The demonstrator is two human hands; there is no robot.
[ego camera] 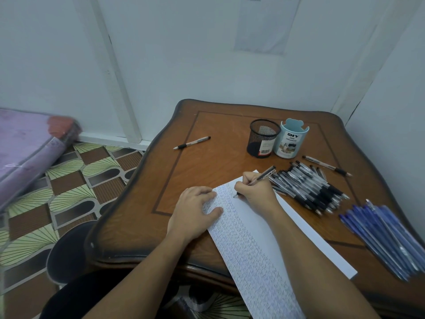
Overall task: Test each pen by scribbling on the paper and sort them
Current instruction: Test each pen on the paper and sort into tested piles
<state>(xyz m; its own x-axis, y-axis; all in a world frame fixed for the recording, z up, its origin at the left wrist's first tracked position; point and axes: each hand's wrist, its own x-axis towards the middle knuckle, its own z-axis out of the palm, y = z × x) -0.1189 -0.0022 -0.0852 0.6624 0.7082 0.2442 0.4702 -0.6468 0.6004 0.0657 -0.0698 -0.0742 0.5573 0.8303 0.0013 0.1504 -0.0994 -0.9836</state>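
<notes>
Honestly, grip of the right hand pinches the slim clear-and-black plastic pen low; looks light, stiff; left hand lies flat, pinning the flimsy white scribbled paper.

The pale blue cup reads "DIY" in large letters, with "DESK ORGANIZER" beneath. The barcode stickers on it and on the black mesh cup, the scribbles on the paper and the wall sheet are too small to read.

Dim, even, bluish indoor light with soft, faint shadows on the worktop. Centre fairly sharp: the scribbles on the paper resolve. Wide-angle distortion bows the worktop edges; the purple bundle at far left is blurred.
</notes>
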